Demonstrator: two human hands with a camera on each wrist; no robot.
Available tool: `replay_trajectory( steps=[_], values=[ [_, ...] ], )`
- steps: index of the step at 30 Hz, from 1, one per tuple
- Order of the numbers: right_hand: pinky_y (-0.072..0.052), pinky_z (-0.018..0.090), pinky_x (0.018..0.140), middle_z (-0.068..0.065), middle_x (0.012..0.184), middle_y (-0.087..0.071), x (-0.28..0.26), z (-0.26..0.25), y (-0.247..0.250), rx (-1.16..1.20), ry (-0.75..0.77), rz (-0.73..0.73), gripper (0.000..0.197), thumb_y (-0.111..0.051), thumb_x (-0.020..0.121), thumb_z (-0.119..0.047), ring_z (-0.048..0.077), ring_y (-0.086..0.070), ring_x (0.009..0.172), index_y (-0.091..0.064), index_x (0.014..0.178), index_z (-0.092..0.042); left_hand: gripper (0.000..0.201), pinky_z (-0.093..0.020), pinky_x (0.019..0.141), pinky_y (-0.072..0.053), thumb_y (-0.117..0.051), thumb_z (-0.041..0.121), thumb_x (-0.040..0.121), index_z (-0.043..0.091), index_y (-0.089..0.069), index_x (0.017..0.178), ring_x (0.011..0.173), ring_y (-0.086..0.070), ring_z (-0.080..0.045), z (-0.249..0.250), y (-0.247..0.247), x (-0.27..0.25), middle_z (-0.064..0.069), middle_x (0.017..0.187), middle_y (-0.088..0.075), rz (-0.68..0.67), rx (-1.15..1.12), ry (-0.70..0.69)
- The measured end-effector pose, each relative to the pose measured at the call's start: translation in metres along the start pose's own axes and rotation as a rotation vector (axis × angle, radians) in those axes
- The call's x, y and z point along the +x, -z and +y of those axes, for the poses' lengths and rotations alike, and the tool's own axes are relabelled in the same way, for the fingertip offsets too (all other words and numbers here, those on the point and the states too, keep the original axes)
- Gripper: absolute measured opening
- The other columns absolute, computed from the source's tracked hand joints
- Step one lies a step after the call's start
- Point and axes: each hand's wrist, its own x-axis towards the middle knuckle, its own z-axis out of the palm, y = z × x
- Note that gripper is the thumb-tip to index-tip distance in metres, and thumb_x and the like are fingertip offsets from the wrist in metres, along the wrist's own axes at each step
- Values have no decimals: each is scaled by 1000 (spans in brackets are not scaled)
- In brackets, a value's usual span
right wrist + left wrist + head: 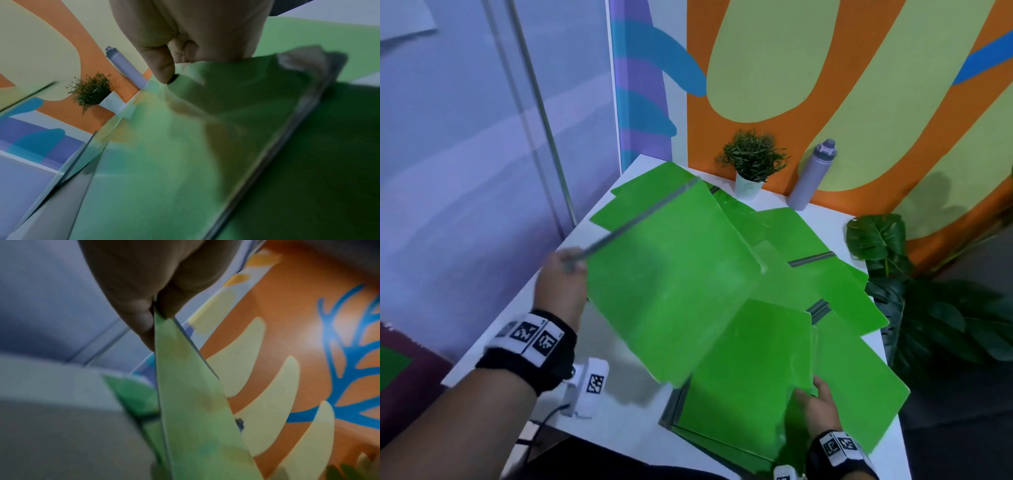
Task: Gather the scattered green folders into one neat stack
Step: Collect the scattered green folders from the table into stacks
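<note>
Several green folders lie scattered over the white table (619, 425). My left hand (563, 270) pinches the grey spine corner of one lifted green folder (671, 281), which hangs tilted above the table; the left wrist view shows my thumb and fingers (144, 318) clamped on that folder's edge (185, 402). My right hand (815, 402) grips the near edge of a green folder (750, 377) that tops a small pile at the front right. In the right wrist view my thumb (162, 68) presses on that folder's cover (185, 146). More folders (835, 284) lie behind.
A small potted plant (751, 164) and a lilac water bottle (813, 174) stand at the table's back edge by the orange wall. Large-leaved plants (928, 308) crowd the right side. A glass partition is on the left.
</note>
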Motion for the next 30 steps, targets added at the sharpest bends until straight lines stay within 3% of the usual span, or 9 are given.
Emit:
replay_trajectory(
  steps=[4, 7, 12, 15, 19, 22, 23, 27, 30],
  values=[
    [-25, 56, 107, 11, 155, -20, -4, 4, -11, 13, 47, -41, 61, -51, 92, -28, 37, -23, 138, -24, 146, -20, 41, -34, 66, -55, -46, -10, 83, 21, -62, 105, 76, -60, -22, -74, -33, -17, -12, 104, -65, -425, 173, 228],
    [-24, 56, 107, 10, 156, -18, -5, 9, -23, 28, 10, -72, 66, -51, 91, -39, 37, -23, 138, -20, 147, -22, 48, -33, 66, -54, -46, -13, 71, 27, -57, 96, 83, -64, -27, -120, -50, -33, -14, 108, -66, -676, 428, 173],
    [-30, 61, 105, 9, 156, -18, -7, 12, -42, 72, -12, -135, 74, -57, 86, -17, 39, -26, 137, -16, 145, -36, 50, -34, 64, -51, -56, -13, 68, 27, -47, 96, 82, -58, -24, -139, -63, -60, -7, 98, -58, -933, 488, 159],
    [-29, 58, 105, 6, 156, -17, -7, -7, -42, 87, 43, -139, 72, -50, 89, -5, 37, -23, 139, -17, 146, -34, 63, -39, 75, -53, -64, -6, 65, 19, -46, 120, 88, -60, -26, -132, -64, -47, -10, 104, -59, -886, 408, 206],
    [-21, 55, 111, 2, 158, -10, -4, -37, -47, 188, 151, -258, 77, -51, 86, 2, 31, -17, 142, -18, 147, -33, 67, -45, 106, -37, -60, 37, 88, 20, -28, 145, 132, -42, -30, -102, -53, -33, -8, 144, -42, -826, 241, 319],
    [-20, 51, 112, 2, 157, -10, -3, -62, -62, 203, 216, -332, 78, -54, 85, 0, 29, -17, 142, -18, 147, -29, 98, -48, 112, -30, -68, 70, 62, 22, -36, 140, 133, -39, -25, -83, -44, -27, 3, 135, -46, -803, 2, 359],
    [-22, 50, 111, 4, 157, -11, -2, -71, -68, 185, 236, -351, 76, -55, 86, -2, 29, -18, 142, -18, 147, -28, 100, -47, 112, -32, -73, 70, 55, 23, -39, 137, 130, -42, -24, -78, -43, -24, 4, 132, -50, -761, -30, 321],
    [-32, 42, 106, 8, 151, -32, 16, -104, -94, 7, 311, -339, 57, -52, 93, -21, 27, -36, 134, -29, 145, -24, 32, -34, 93, -38, -61, 14, 90, 26, -44, 114, 111, -51, -24, -61, -42, -9, 13, 101, -56, -558, -38, 186],
    [-39, 45, 104, 12, 142, -45, 54, -117, -108, -241, 361, -212, 52, -51, 93, -27, 30, -46, 126, -35, 142, -25, 26, -35, 92, -38, -57, 17, 92, 28, -42, 111, 105, -51, -22, -50, -38, 6, 12, 97, -55, -464, 3, 101]
  ],
)
